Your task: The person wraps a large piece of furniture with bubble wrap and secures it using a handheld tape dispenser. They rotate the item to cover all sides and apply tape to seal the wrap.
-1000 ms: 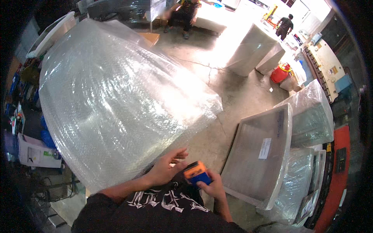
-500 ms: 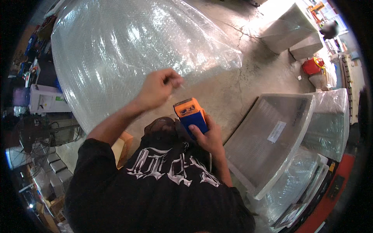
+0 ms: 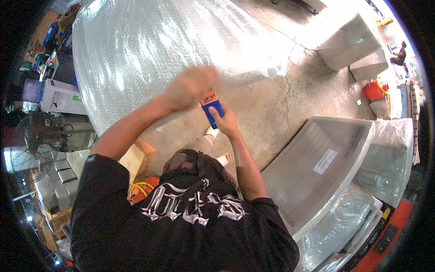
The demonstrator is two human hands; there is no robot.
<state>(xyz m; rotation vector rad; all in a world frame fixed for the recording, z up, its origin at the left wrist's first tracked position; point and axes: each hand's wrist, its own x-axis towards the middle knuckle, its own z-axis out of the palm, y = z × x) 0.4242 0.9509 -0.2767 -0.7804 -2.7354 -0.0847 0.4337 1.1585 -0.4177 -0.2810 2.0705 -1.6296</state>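
Observation:
My right hand [image 3: 227,122] is wrapped round the lower part of a small orange and blue box [image 3: 210,109], with the thumb across its front. The box stands tilted in front of my body, its orange end away from me. Just beyond that end is my left hand [image 3: 192,85], smeared by motion, so its fingers cannot be made out. Whether it touches the box is unclear. Behind both hands spreads a big sheet of shiny clear bubble wrap [image 3: 154,50].
To my right stand large flat panels wrapped in plastic [image 3: 312,167], one with a white label. Wrapped blocks [image 3: 351,43] and a red bucket [image 3: 374,90] are at the far right. A wire fan [image 3: 36,136] and a wooden box [image 3: 144,156] are at left. Another person [image 3: 398,54] is far off.
Both hands have moved farther from my body, the right one carrying the box. My left hand has come over to the box's orange end. My feet now show below.

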